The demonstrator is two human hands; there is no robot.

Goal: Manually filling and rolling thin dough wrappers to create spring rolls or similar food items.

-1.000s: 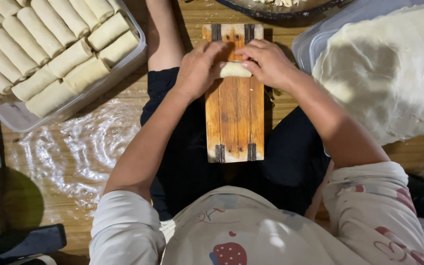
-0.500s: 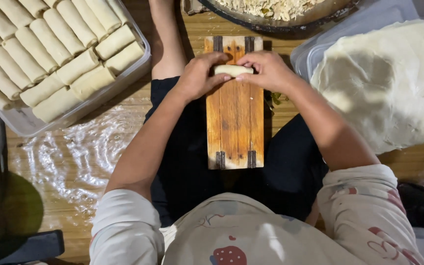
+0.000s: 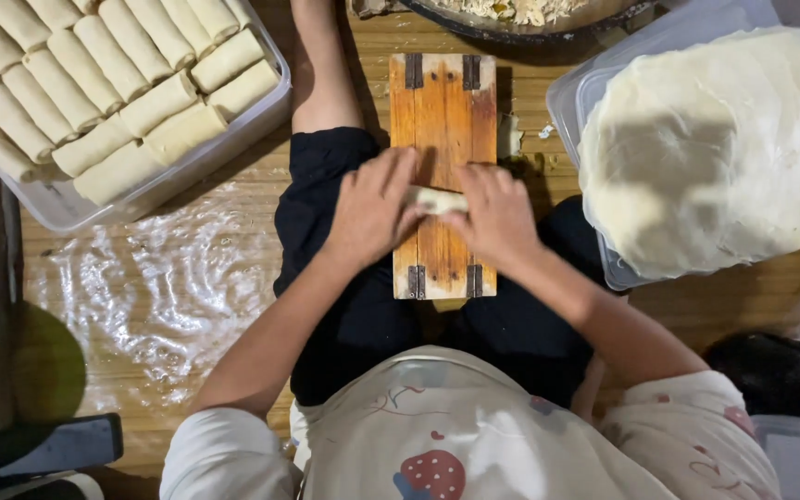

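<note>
Two hands, left hand (image 3: 374,208) and right hand (image 3: 494,211), closed on pale rolled pastry wrapper (image 3: 437,199) atop hinged wooden board (image 3: 443,102); even pressure, ends tucked tight.

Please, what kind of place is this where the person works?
Probably a home or small food-making spot on a floor. Both hands, left hand and right hand, roll a wrap on a wooden board, beside a tray of finished rolls and stacked thin wrappers.

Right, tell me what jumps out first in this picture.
Both hands, left hand and right hand, pinch a pale roll on a wooden board across the lap. Upper left, a clear tray holds rows of finished rolls; at right lies a stack of wrappers.
</note>
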